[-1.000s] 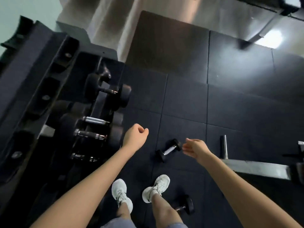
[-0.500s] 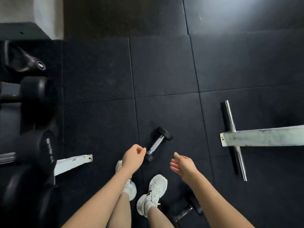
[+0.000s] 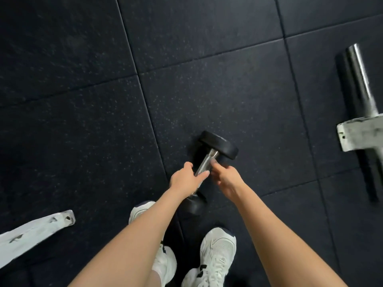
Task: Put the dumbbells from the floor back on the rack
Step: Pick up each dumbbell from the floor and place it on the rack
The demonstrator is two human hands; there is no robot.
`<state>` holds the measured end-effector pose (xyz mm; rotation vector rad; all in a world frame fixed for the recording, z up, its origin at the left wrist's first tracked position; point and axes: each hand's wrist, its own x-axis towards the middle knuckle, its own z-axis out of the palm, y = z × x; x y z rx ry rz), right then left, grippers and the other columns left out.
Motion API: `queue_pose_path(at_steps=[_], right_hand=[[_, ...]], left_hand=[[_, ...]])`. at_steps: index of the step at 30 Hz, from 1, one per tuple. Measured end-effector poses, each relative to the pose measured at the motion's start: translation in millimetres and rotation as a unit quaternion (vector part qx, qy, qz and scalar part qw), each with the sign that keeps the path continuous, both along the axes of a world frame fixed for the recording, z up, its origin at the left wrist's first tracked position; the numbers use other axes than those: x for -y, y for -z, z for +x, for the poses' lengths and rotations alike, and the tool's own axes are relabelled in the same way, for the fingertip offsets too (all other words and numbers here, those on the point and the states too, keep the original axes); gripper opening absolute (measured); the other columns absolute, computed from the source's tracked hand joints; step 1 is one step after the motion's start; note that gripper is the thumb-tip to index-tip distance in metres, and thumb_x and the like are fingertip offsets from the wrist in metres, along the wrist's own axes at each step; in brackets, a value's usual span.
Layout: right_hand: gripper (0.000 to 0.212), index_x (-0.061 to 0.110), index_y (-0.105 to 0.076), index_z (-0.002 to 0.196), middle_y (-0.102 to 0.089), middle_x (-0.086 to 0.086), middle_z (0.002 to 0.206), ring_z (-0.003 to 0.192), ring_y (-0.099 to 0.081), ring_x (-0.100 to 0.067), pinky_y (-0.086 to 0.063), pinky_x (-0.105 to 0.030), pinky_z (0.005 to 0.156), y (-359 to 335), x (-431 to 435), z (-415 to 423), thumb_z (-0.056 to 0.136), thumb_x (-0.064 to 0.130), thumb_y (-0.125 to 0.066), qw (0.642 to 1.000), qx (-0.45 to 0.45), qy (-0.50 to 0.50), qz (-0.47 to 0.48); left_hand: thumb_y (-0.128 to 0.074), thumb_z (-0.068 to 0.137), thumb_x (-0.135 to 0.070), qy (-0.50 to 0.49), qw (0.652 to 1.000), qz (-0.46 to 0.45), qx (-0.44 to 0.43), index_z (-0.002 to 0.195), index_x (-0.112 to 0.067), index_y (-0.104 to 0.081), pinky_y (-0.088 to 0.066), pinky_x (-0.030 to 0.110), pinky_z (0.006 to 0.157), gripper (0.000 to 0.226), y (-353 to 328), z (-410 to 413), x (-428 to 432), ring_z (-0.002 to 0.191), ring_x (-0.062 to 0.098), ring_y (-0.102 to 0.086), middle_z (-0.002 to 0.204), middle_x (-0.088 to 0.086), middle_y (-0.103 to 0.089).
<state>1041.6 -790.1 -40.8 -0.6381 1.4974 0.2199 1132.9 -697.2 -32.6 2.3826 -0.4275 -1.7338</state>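
Note:
A small dumbbell [image 3: 218, 144] with black heads and a chrome handle lies on the black rubber floor, just ahead of my feet. My left hand [image 3: 185, 181] is wrapped over the middle of the handle, thumb on one side and fingers on the other. My right hand [image 3: 227, 179] meets it from the right, with its fingertips closed on the handle close to the far head. The dumbbell's near head is partly hidden under my left wrist. The rack is out of view.
A white metal foot [image 3: 37, 230] reaches in from the lower left. A white frame end [image 3: 360, 137] and a chrome crossbar [image 3: 360, 79] lie on the floor at the right edge. My white shoes [image 3: 217, 251] stand just behind the dumbbell.
My view dropped from the rack to the floor. Both hands went down from mid-air onto the dumbbell's handle. The rack and a second dumbbell behind my feet have left the view.

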Motion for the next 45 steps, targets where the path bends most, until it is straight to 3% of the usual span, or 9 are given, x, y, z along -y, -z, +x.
queue_pose_path(at_steps=[2,4,8,14,25,32,37,41,45], right_hand=[[0.022,0.002,-0.061,0.098,-0.064,-0.008,0.08,0.07,-0.062,-0.017,-0.051,-0.023,0.056,19,-3,3,0.089,0.022,-0.064,0.999,0.034,0.025,0.008],[0.025,-0.002,-0.058,0.109,-0.065,-0.014,0.092,0.085,-0.065,-0.024,-0.057,-0.032,0.061,33,-7,4,0.089,0.012,-0.063,0.993,0.075,0.087,0.018],[0.015,-0.002,-0.059,0.102,-0.065,-0.019,0.092,0.087,-0.066,-0.028,-0.057,-0.046,0.08,38,-13,10,0.089,0.005,-0.06,0.986,0.098,0.133,0.013],[0.009,-0.001,-0.06,0.092,-0.063,-0.015,0.083,0.08,-0.065,-0.026,-0.055,-0.048,0.085,-18,-22,20,0.089,0.007,-0.062,0.991,0.076,0.107,-0.01],[0.022,-0.003,-0.063,0.098,-0.066,-0.015,0.086,0.081,-0.065,-0.027,-0.055,-0.044,0.081,-348,-60,40,0.086,0.014,-0.067,0.99,0.1,-0.065,-0.074],[0.009,0.005,-0.063,0.085,-0.066,-0.01,0.078,0.071,-0.065,-0.022,-0.055,-0.035,0.073,-576,-110,67,0.088,0.013,-0.065,0.952,0.165,-0.236,-0.106],[0.015,0.006,-0.065,0.094,-0.068,-0.007,0.081,0.073,-0.067,-0.019,-0.056,-0.029,0.064,-664,-166,101,0.086,0.017,-0.068,0.909,0.201,-0.34,-0.133],[0.015,0.006,-0.065,0.092,-0.067,-0.006,0.079,0.074,-0.066,-0.021,-0.055,-0.031,0.064,-706,-230,136,0.085,0.019,-0.07,0.869,0.24,-0.404,-0.152],[0.012,0.009,-0.066,0.086,-0.069,-0.011,0.085,0.078,-0.067,-0.026,-0.051,-0.03,0.058,-734,-308,171,0.083,0.019,-0.072,0.833,0.281,-0.451,-0.152]], left_hand=[[-0.054,0.084,-0.058,0.023,0.999,0.016,-0.016,0.135,-0.011,-0.038,-0.043,0.035,0.092,0.072,21,-5,-3,0.118,0.027,-0.056,0.13,0.007,-0.058],[-0.055,0.084,-0.055,0.053,0.998,0.015,-0.004,0.127,-0.011,-0.046,-0.043,0.035,0.088,0.061,32,-10,-7,0.112,0.027,-0.058,0.123,0.007,-0.06],[-0.055,0.085,-0.051,0.041,0.999,0.011,0.011,0.112,-0.014,-0.055,-0.047,0.036,0.084,0.045,34,-10,-10,0.103,0.026,-0.061,0.111,0.005,-0.066],[-0.052,0.084,-0.056,0.03,0.999,0.012,0.024,0.106,-0.017,-0.059,-0.046,0.033,0.077,0.045,-26,-5,-15,0.096,0.025,-0.064,0.102,0.003,-0.069],[-0.056,0.082,-0.056,-0.106,0.993,-0.034,0.033,0.097,-0.02,-0.063,-0.049,0.033,0.075,0.04,-355,-3,-69,0.088,0.022,-0.066,0.091,0.001,-0.071],[-0.061,0.076,-0.056,-0.297,0.948,-0.101,0.059,0.084,-0.017,-0.065,-0.043,0.032,0.064,0.041,-558,-11,-136,0.085,0.024,-0.067,0.085,0.003,-0.072],[-0.058,0.055,-0.068,-0.39,0.902,-0.157,0.093,0.09,-0.018,-0.065,-0.054,0.046,0.085,0.061,-642,1,-194,0.087,0.024,-0.069,0.088,0.004,-0.074],[-0.057,0.049,-0.071,-0.448,0.864,-0.169,0.155,0.093,-0.019,-0.066,-0.056,0.043,0.082,0.068,-681,17,-254,0.083,0.021,-0.069,0.087,0.002,-0.073],[-0.061,0.063,-0.062,-0.494,0.827,-0.163,0.212,0.094,-0.015,-0.066,-0.055,0.039,0.079,0.056,-715,36,-323,0.087,0.025,-0.069,0.09,0.006,-0.073]])
